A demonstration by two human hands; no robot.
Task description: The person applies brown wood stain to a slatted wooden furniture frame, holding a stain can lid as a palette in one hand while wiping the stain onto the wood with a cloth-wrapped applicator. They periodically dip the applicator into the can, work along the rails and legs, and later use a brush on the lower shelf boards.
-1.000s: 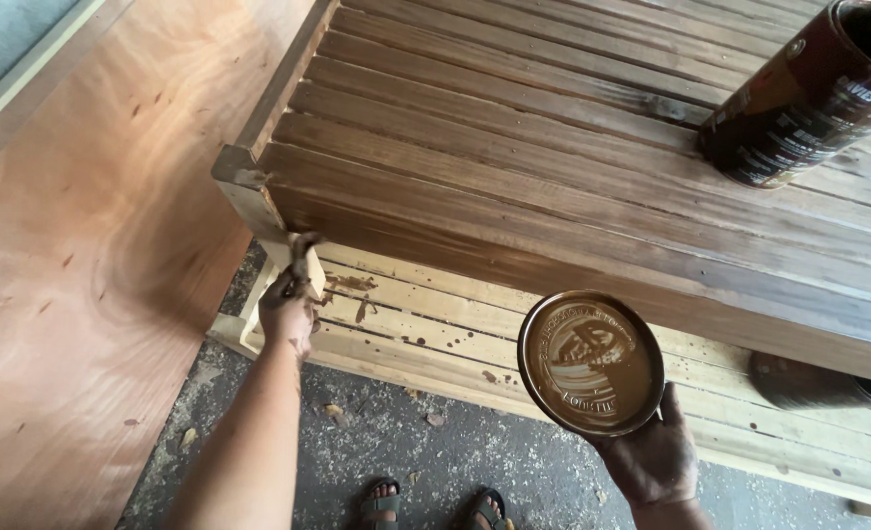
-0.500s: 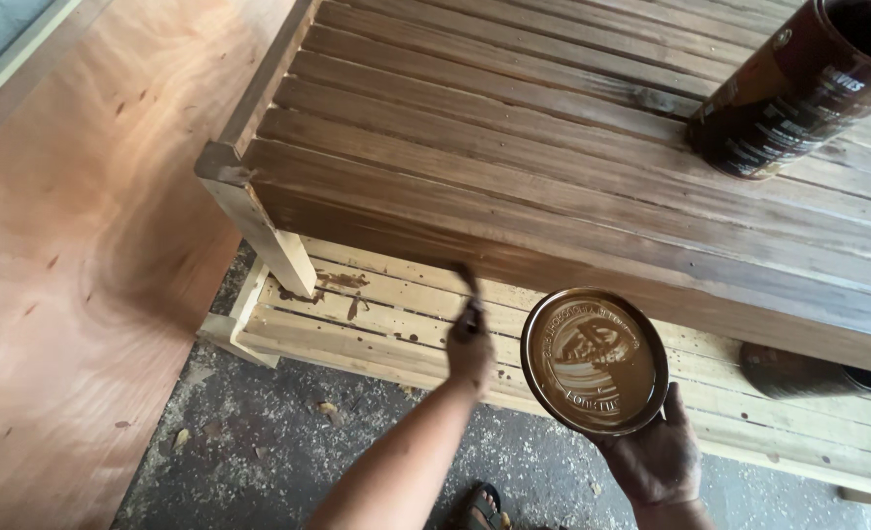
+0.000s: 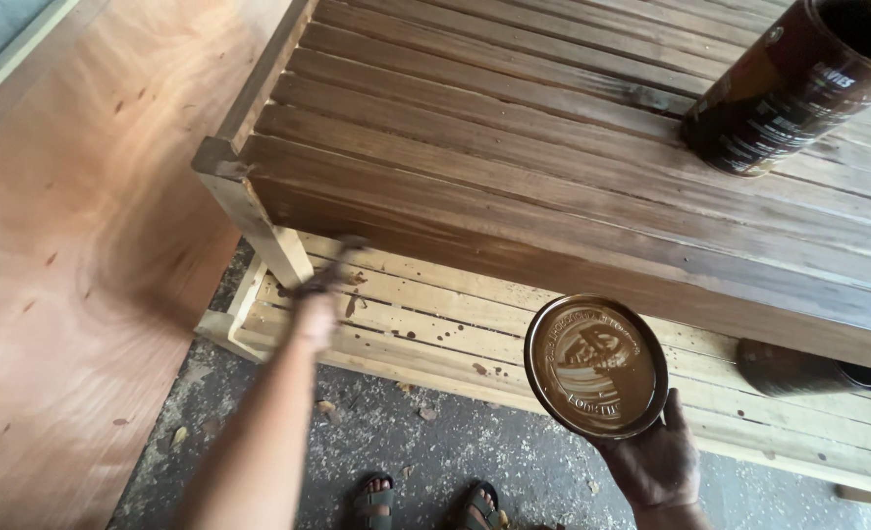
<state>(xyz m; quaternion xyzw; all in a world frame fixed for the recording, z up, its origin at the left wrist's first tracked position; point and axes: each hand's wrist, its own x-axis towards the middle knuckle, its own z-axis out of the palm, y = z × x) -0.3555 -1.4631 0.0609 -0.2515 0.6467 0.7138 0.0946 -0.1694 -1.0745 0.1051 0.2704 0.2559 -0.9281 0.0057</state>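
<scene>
Left hand [image 3: 316, 306] swung back left w/ brush [image 3: 342, 257], fingers shut round it; right hand [image 3: 656, 461] fingers grip stain-filled lid [image 3: 595, 365] under worktop [image 3: 514, 147].

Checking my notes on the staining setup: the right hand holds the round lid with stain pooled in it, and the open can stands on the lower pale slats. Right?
Not quite. In the head view the right hand does hold the lid, but the open can stands on the upper dark-stained slats, not the lower pale ones.

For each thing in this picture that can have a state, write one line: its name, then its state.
Upright can: open, standing on the slats.
Lid: off, coated with stain, held flat.
Fallen can: on its side, lower shelf.
Slatted bench: stained dark.
Lower shelf: pale, spotted.
Left hand: blurred, reaching toward the leg.
Right hand: holding the lid.
</scene>
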